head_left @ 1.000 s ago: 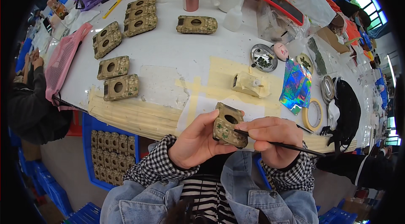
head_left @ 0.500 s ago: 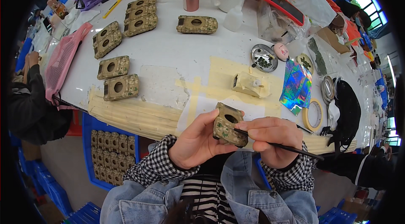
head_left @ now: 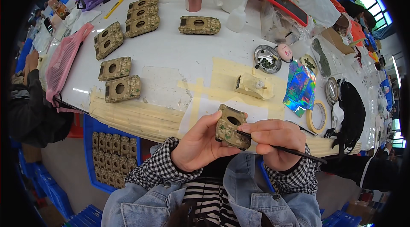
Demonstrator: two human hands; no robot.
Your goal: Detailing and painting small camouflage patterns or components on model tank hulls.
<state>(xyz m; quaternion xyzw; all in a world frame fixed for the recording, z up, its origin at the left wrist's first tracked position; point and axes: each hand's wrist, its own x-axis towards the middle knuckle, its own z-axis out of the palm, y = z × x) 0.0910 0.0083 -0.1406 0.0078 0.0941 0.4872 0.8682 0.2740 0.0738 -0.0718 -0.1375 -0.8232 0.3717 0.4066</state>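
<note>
Over the table's near edge, my left hand (head_left: 198, 145) grips a camouflage toy tank hull (head_left: 230, 127) by its side, thumb on top. The hull is tilted, and the round hole in its top shows. My right hand (head_left: 279, 142) pinches a slim black stick-like tool (head_left: 294, 152); whether it is a brush or tweezers I cannot tell. Its tip meets the hull beside the hole, and its other end points to the lower right. Beyond my hands, a tape-covered block (head_left: 253, 85) with a small pale peg sits on masking tape.
Several similar hulls (head_left: 122, 88) stand at the left and back; more fill a blue crate (head_left: 89, 141) below the table. To the right are a metal dish (head_left: 267, 59) of small dark green bits, shiny foil sheets (head_left: 300, 87), a tape roll (head_left: 316, 117) and a black bag (head_left: 352, 111).
My hands, the hull and the tool stay nearly where they were, with the tool's rear end shifting slightly. At the far left, another person's arm has moved a little.
</note>
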